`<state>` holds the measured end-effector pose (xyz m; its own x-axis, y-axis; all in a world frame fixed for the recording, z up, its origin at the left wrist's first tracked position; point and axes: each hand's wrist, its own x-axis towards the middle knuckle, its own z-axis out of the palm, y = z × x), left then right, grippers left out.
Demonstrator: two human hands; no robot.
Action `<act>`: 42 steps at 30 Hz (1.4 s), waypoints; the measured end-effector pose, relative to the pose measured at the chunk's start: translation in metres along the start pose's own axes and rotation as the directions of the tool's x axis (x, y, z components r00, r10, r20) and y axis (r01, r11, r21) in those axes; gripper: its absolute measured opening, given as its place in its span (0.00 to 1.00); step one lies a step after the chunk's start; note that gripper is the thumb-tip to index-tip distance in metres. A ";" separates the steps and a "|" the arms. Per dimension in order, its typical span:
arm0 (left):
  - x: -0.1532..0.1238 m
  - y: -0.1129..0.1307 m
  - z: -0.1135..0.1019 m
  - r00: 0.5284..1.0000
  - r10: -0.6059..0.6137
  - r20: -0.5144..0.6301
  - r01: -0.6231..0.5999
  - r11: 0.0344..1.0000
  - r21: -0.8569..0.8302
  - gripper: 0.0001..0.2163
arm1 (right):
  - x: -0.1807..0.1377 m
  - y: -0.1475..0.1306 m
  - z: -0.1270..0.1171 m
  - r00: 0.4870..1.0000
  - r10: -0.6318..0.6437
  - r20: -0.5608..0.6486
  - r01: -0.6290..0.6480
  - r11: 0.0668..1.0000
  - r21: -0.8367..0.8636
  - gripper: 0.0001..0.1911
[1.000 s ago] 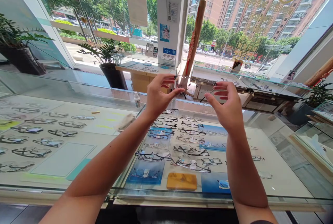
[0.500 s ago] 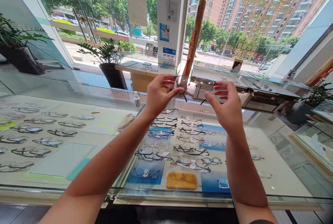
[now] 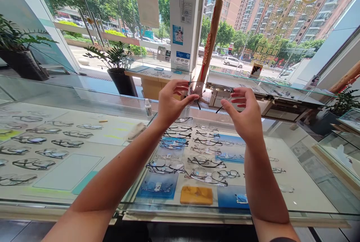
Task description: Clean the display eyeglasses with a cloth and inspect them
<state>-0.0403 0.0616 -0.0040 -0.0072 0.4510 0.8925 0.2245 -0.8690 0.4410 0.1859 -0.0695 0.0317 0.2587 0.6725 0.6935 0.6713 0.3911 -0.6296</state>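
Observation:
Both hands hold up one pair of eyeglasses (image 3: 221, 87) with clear lenses and a thin dark frame, in the air above the glass display counter. My left hand (image 3: 173, 100) pinches its left side between thumb and fingers. On the opposite side, my right hand (image 3: 244, 111) grips the frame the same way. Two dark temple tips hang below the lenses. Under my arms, rows of spectacle frames (image 3: 206, 161) lie inside the case, along with a yellow-orange case (image 3: 196, 195).
A small white bottle (image 3: 148, 108) stands on the counter's glass, near a greyish cloth (image 3: 137, 132). More frames (image 3: 36, 139) fill the left display. Beyond are a potted plant (image 3: 120, 73), a wooden post (image 3: 210, 39) and a lower display cabinet (image 3: 281, 103) by the windows.
The eyeglasses have tilted very slightly, with their temple tips shifted a little left. Both hands stay nearly still. Outside, a white car has come into sight.

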 end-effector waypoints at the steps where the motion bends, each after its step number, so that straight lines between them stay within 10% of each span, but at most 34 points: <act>1: 0.000 0.000 0.000 1.000 0.006 -0.002 -0.006 1.000 0.006 0.27 | 0.000 0.000 0.000 1.000 0.002 0.003 -0.002 1.000 0.000 0.24; 42: 0.002 0.018 -0.010 0.979 0.192 -0.075 -0.174 0.965 0.197 0.27 | 0.015 0.027 0.006 0.994 0.030 0.105 -0.057 0.964 0.260 0.29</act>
<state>-0.0460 0.0451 0.0067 -0.0371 0.2597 0.9650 0.4094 -0.8769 0.2517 0.2039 -0.0450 0.0234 0.2045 0.7462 0.6335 0.4520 0.5021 -0.7373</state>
